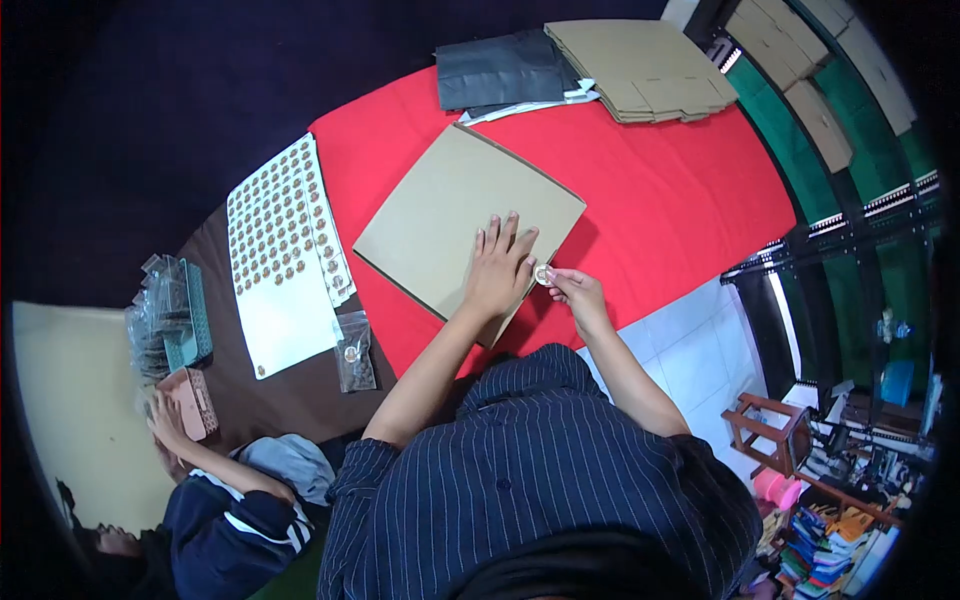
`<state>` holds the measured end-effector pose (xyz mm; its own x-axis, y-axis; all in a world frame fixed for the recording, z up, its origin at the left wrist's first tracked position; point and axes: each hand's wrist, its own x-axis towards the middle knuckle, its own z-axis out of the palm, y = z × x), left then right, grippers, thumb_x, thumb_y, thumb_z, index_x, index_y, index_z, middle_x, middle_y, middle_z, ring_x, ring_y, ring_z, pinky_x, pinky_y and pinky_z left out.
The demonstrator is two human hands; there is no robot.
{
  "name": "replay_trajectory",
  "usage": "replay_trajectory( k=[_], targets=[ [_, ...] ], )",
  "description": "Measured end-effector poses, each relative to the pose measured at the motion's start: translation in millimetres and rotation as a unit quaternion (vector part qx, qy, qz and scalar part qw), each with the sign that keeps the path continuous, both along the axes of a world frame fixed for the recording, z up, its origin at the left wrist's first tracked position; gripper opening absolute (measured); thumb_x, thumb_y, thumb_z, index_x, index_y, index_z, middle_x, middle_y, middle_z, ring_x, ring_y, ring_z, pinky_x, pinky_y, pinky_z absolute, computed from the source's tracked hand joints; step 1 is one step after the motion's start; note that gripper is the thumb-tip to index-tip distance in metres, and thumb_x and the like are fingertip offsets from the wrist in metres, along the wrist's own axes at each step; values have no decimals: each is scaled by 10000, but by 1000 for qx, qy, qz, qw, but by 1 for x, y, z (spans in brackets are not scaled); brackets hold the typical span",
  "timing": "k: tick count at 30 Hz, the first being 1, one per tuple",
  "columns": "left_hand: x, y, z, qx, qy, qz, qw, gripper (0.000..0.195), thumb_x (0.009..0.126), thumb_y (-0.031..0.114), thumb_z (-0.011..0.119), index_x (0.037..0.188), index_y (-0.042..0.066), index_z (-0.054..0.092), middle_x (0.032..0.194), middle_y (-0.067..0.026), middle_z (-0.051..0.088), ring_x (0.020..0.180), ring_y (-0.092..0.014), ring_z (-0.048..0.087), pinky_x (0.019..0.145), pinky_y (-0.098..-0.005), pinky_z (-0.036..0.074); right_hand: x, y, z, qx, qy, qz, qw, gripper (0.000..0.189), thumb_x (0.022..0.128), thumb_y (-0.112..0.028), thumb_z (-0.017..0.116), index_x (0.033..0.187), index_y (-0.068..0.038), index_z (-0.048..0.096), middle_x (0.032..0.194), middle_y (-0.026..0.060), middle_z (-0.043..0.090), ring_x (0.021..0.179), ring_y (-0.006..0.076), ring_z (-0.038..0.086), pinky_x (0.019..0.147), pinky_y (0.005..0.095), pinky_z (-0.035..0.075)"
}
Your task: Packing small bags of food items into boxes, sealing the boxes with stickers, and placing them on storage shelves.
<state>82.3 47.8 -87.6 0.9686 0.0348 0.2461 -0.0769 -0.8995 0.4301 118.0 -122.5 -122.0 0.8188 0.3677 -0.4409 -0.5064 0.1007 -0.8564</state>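
A closed brown cardboard box point(442, 202) lies at an angle on the red tablecloth point(660, 187). My left hand point(496, 274) rests palm down on its lid with fingers spread, holding nothing. Beside the box's right edge, my right hand point(579, 294) pinches a small round sticker point(543, 275) between thumb and fingertips. The sticker is close to the left hand's thumb and the box edge; whether it touches the box I cannot tell. Left of the box lie sheets of round stickers point(281, 217), the top one partly bare at its lower end.
A clear pouch point(355, 356) with dark contents lies by the sheets. Flat cardboard boxes point(645, 64) and black paper bags point(499, 71) are stacked at the far edge. At left, a co-worker's hand point(166, 420) is at a pink basket point(184, 401), near a teal basket point(196, 315) of pouches.
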Motion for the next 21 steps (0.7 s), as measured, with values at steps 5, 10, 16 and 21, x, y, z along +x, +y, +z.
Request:
replay_trajectory(
  k=[5, 10, 16, 21],
  targets=[
    [0, 1, -5, -10, 7, -1, 1000, 427, 905, 286, 382, 1310, 156, 428, 1414, -185, 280, 1307, -426, 219, 1058, -545, 157, -7, 7, -5, -26, -40, -26, 999, 172, 856, -115, 585, 951, 26, 611, 826, 74, 645, 680, 104, 587, 626, 214, 468],
    [-1, 0, -1, 1, 12, -1, 1000, 489, 879, 378, 443, 1314, 157, 422, 1426, -185, 259, 1310, -425, 214, 1062, -539, 146, -11, 8, -8, 22, 2, -63, 998, 157, 858, -94, 575, 948, 35, 576, 843, 109, 642, 732, 149, 626, 664, 239, 503],
    [-2, 1, -1, 23, 16, -9, 1000, 534, 867, 418, 468, 1331, 164, 400, 1427, -188, 249, 1311, -424, 206, 1060, -537, 150, -18, 13, 5, 21, 22, -89, 996, 173, 865, -138, 587, 937, 19, 590, 828, 94, 643, 712, 135, 620, 643, 239, 499],
    [-3, 3, -5, 18, 15, -5, 1000, 524, 866, 401, 470, 1333, 174, 401, 1433, -185, 241, 1314, -418, 207, 1059, -539, 149, -22, 18, -2, -20, 9, -81, 996, 185, 848, -183, 622, 915, -11, 630, 792, 48, 638, 624, 96, 562, 585, 219, 459]
  ],
)
